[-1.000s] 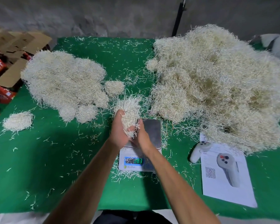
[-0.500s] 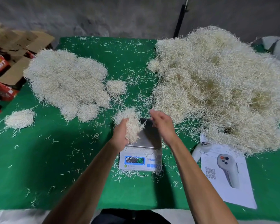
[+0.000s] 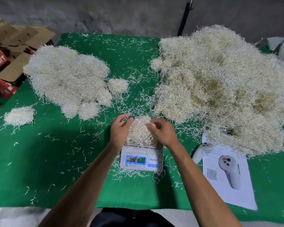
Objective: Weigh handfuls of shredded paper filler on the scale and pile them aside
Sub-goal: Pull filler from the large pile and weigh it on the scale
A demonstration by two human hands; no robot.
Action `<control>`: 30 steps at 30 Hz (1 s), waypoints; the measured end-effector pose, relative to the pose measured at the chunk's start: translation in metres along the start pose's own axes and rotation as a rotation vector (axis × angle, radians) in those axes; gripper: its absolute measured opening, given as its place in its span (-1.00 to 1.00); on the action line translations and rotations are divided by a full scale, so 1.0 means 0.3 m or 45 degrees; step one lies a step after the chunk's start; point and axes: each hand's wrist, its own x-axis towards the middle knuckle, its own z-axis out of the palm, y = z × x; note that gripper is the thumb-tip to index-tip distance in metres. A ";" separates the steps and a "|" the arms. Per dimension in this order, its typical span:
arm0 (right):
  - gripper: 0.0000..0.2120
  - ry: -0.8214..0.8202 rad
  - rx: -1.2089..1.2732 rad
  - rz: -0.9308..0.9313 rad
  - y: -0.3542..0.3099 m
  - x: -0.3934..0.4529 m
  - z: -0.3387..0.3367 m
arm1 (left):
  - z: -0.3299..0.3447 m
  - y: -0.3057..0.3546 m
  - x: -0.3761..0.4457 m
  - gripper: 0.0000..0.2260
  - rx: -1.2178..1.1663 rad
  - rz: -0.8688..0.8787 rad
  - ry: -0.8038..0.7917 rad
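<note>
A handful of shredded paper sits on the platform of the white digital scale, whose blue display is lit. My left hand curls round the handful's left side. My right hand has its fingers curled onto its top right. The big loose heap of unweighed shredded paper fills the right half of the green table. The pile of weighed handfuls lies at the back left, with a small clump beside it and a separate small mound at the far left.
A white handheld controller and a printed sheet lie right of the scale. Cardboard boxes stand off the table's left edge. Loose strands litter the green cloth. A black pole stands behind the table.
My left hand has brought the handful down onto the scale platform. My right hand, which had drifted off to the right, has come back onto the handful.
</note>
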 end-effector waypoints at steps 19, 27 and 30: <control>-0.48 0.122 -0.340 0.218 0.391 -0.287 0.146 | -0.107 -0.459 -0.154 -0.35 1.281 0.106 -0.084; -0.48 0.112 -0.348 0.190 0.408 -0.290 0.146 | -0.109 -0.457 -0.153 -0.38 1.319 0.110 -0.080; -0.48 0.107 -0.358 0.197 0.410 -0.288 0.148 | -0.110 -0.449 -0.155 -0.37 1.299 0.100 -0.086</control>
